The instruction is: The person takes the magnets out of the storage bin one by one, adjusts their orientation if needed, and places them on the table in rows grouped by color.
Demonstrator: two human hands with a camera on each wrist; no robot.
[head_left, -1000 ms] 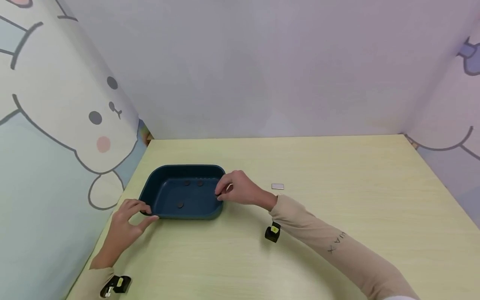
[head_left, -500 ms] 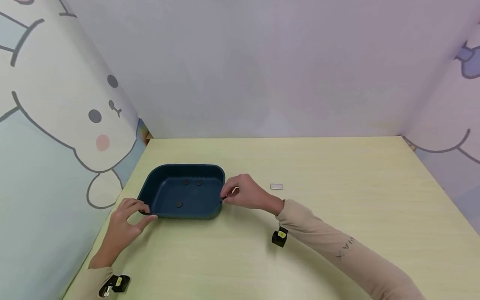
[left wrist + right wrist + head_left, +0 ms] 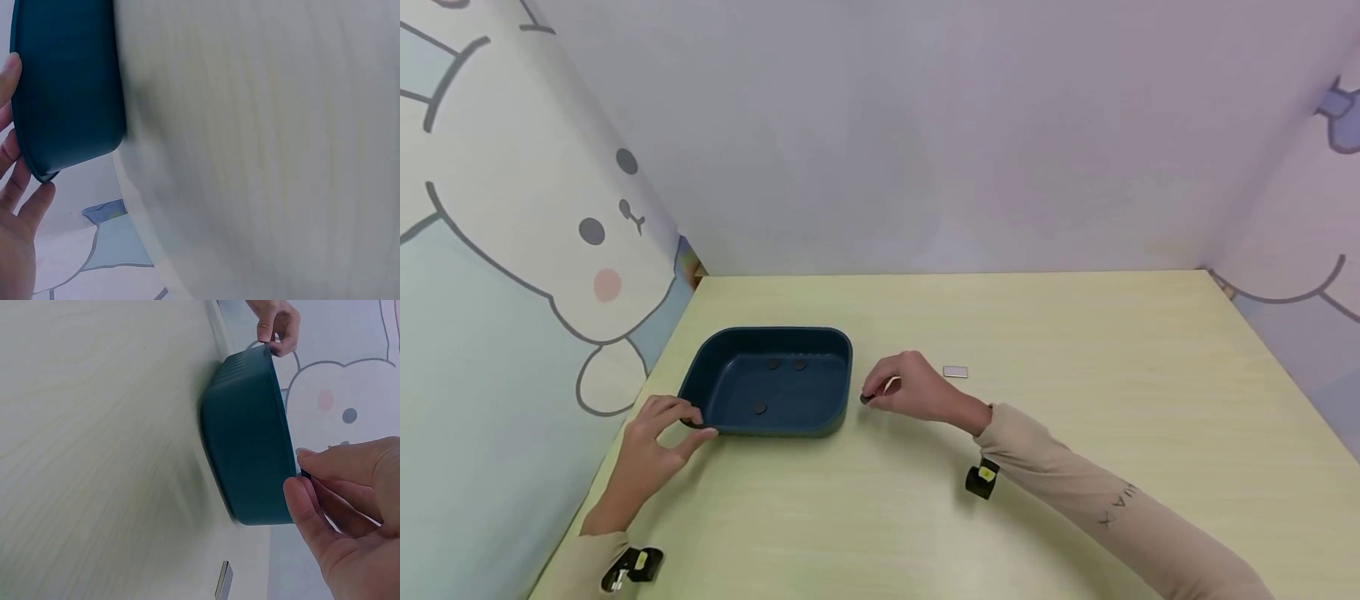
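A dark teal tray [image 3: 797, 392] with rounded corners stands on the left part of the table. Three small dark round discs lie on its floor, one of them a disc [image 3: 760, 407] near the front. My left hand [image 3: 651, 446] grips the rim at the tray's front left corner, thumb outside. Just right of the tray, my right hand [image 3: 913, 387] pinches a small dark disc [image 3: 867, 398] between thumb and fingertips, apart from the tray wall. In the right wrist view that disc [image 3: 304, 474] is mostly covered by the fingers.
A small flat silvery rectangular piece [image 3: 955, 372] lies on the pale wooden table [image 3: 1075, 350], beyond my right wrist. A plain wall [image 3: 940, 150] rises at the back, and panels with cartoon drawings stand on both sides.
My right hand has moved right, from over the tray's right rim to outside it, with the dark disc between its fingers. The left hand and tray have stayed in place.
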